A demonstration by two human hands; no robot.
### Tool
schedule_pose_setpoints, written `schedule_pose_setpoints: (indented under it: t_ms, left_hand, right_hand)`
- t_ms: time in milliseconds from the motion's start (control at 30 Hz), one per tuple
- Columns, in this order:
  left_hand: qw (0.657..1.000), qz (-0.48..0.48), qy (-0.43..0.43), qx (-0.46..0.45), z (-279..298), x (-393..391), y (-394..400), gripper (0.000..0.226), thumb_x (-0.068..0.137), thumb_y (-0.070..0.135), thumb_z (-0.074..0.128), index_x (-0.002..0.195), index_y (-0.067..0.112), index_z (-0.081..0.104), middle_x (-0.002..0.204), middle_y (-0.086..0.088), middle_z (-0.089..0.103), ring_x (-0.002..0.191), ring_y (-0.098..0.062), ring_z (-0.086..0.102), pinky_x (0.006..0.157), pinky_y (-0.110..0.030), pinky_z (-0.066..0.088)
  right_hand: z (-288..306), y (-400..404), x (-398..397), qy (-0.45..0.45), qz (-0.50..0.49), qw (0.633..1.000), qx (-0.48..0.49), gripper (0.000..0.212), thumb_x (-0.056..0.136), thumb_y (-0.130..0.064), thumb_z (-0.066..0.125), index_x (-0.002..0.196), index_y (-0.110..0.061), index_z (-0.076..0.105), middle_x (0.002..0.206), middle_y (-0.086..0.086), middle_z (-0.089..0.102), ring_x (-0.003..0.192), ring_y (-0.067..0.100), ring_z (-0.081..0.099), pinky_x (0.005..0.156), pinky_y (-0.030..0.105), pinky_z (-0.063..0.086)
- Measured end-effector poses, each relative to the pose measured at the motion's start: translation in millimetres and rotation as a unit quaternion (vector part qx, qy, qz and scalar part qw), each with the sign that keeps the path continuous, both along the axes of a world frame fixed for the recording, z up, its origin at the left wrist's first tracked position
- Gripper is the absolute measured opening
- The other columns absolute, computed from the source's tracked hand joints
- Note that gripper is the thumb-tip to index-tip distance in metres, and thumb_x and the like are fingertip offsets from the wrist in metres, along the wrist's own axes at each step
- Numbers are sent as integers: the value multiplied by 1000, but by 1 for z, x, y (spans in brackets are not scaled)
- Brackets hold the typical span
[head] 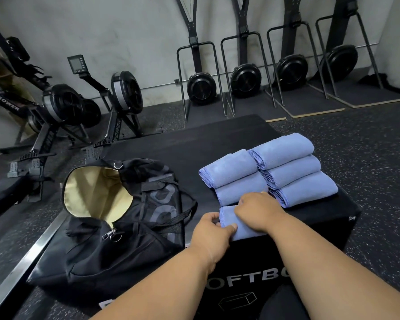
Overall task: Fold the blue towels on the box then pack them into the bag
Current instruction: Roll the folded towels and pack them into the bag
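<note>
Head view: on the black box (252, 135), both hands hold one folded blue towel (245, 227) at the box's near edge, left hand (211, 232) gripping its end, right hand (259, 210) curled on top. Five folded towels (270, 168) lie just beyond. The open bag (125, 218) sits left of the box.

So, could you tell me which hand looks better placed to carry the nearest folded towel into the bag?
Probably the left hand: it already grips the towel at its left end, and the open bag lies on that side. The right hand would have to cross over.
</note>
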State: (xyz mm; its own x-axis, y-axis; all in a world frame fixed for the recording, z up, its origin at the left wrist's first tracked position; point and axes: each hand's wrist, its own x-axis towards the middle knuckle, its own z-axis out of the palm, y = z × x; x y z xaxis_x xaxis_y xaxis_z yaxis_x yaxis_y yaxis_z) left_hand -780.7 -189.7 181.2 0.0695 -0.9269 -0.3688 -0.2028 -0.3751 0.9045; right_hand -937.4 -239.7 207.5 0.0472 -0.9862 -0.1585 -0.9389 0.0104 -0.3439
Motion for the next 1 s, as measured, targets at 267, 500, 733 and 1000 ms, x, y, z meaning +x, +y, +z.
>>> schedule_pose_setpoints:
  t_ms: [267, 500, 733, 1000]
  left_hand:
    - [984, 60, 164, -36, 17, 25, 3, 38, 89, -10, 62, 118, 13, 70, 110, -14, 78, 87, -20, 73, 74, -34, 58]
    - [971, 78, 196, -109, 45, 69, 4, 53, 80, -8, 71, 126, 16, 67, 104, -1, 74, 98, -16, 70, 92, -35, 57]
    - [968, 69, 179, -159, 83, 122, 9, 65, 66, 4, 69, 129, 20, 66, 101, -2, 63, 92, -16, 62, 82, -32, 54]
    - [926, 90, -259, -259, 99, 203, 22, 39, 87, 17, 68, 118, 39, 65, 127, 21, 62, 119, 0, 58, 103, -29, 49]
  right_hand:
    - [11, 10, 16, -144, 38, 987, 61, 19, 89, -32, 49, 76, -20, 56, 88, -1, 63, 90, 26, 58, 66, 35, 39]
    - [9, 8, 47, -249, 77, 958, 122, 36, 61, -49, 41, 79, -21, 54, 98, -2, 58, 99, 22, 48, 88, 45, 41]
    - [6, 9, 92, -500, 76, 848, 158, 57, 63, -33, 59, 116, -11, 59, 103, 4, 63, 99, 19, 55, 85, 45, 35]
    - [17, -2, 154, -622, 50, 774, 103, 56, 83, -28, 65, 136, -47, 60, 134, -12, 69, 125, 14, 65, 111, 43, 48]
